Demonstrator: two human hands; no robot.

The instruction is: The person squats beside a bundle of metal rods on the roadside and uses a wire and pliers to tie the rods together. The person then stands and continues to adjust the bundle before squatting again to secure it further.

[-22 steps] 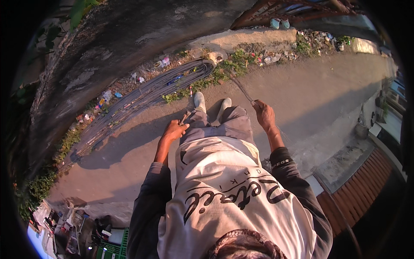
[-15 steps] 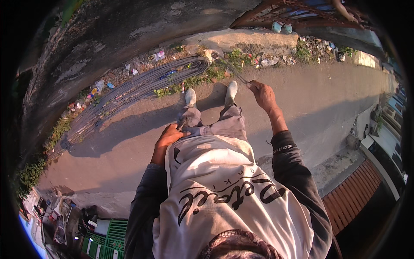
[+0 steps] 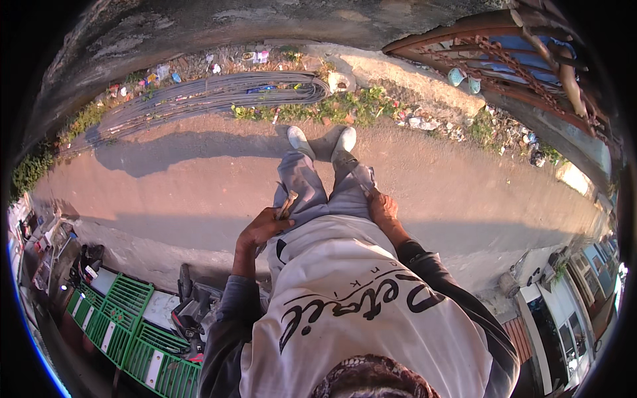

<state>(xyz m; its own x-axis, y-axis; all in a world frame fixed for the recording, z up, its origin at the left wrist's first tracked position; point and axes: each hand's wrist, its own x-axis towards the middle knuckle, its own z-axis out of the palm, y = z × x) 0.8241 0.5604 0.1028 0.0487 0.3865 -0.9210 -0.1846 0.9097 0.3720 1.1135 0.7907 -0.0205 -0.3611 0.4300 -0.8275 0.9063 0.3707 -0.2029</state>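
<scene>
My left hand [image 3: 265, 227] is at my left thigh, its fingers closed around a short stick-like tool [image 3: 287, 204] with a pale tan end. At my right thigh, my right hand [image 3: 383, 207] is closed too. A thin dark strand [image 3: 364, 183], which looks like wire, sticks out of it toward my knee. Its lower part is hidden in the fingers. Ahead of my pale boots lies a long bundle of thin grey steel rods [image 3: 199, 93], bent back in a loop at its right end. Neither hand touches the bundle.
Weeds [image 3: 358, 105] and litter [image 3: 424, 123] line the foot of the concrete wall [image 3: 199, 30]. A rusty metal gate [image 3: 491, 46] with a pair of light blue shoes [image 3: 464, 79] is at the far right. Behind me at left are a green metal fence [image 3: 126, 302] and a motorbike [image 3: 190, 318].
My right hand has drawn back from the looped end of the rods to my right thigh, still with the thin strand. The view has turned; my left hand keeps the tool at my thigh.
</scene>
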